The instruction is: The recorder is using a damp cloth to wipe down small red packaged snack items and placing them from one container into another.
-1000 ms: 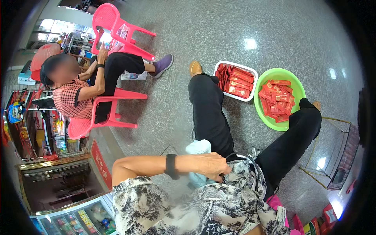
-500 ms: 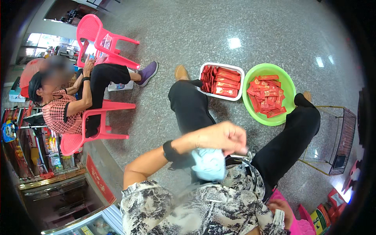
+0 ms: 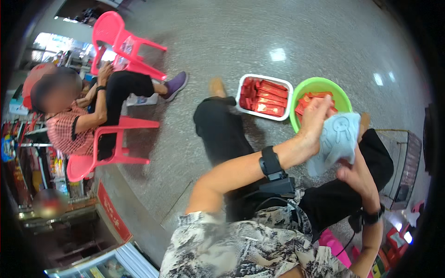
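Observation:
A thin, soft, pale blue piece (image 3: 340, 139) with a line-drawn cartoon figure is stretched out and slightly crumpled between my hands, above my right thigh. My left hand (image 3: 314, 121) reaches across to its upper left edge, fingers close together, their tips over the green basin (image 3: 327, 82). My right hand (image 3: 358, 178) comes up from below against its lower right side. The right thumb shows; the other fingers are hidden behind the piece. Red packets (image 3: 307, 101) lie in the basin, partly covered by my left hand. Black bands sit on both wrists.
A white tub (image 3: 242, 105) of red packets (image 3: 271, 98) stands left of the basin, past my feet. A wire rack (image 3: 403, 171) is at the right. On the left, a person (image 3: 76, 125) sits on a pink chair (image 3: 123, 148), facing another pink chair (image 3: 109, 30).
My left hand has moved from my lap to the right and forward with the pale blue piece. My right hand has risen from beside my hip to meet it.

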### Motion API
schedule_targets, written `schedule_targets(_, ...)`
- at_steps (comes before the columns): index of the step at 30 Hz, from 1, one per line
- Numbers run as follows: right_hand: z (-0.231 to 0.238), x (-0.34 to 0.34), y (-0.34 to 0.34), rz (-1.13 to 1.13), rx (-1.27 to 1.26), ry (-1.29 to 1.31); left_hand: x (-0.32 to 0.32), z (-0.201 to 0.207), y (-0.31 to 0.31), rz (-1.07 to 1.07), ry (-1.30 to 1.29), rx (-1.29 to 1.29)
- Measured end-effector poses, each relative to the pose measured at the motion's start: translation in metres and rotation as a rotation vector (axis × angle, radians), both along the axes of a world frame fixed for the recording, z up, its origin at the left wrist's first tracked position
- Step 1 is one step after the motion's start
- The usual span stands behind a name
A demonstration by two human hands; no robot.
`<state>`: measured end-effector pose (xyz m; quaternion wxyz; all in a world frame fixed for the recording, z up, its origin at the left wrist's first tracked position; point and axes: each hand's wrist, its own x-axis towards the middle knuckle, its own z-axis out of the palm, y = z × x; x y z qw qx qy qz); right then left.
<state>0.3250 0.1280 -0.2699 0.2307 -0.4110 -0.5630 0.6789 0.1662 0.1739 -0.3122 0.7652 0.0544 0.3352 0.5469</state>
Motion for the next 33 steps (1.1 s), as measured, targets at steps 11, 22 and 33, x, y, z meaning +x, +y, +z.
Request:
schedule_targets(11,-0.071,0.000,0.088,-0.141,0.006,-0.122,-0.031,-0.106,0.049,-0.213,1.101,0.553)
schedule_targets(22,-0.084,0.003,0.123,-0.137,0.406,-0.443,-0.183,-0.242,0.055,-0.134,2.148,0.086)
schedule_targets(33,-0.110,-0.003,0.098,-0.083,0.390,-0.575,-0.206,-0.234,0.062,-0.157,2.130,-0.030)
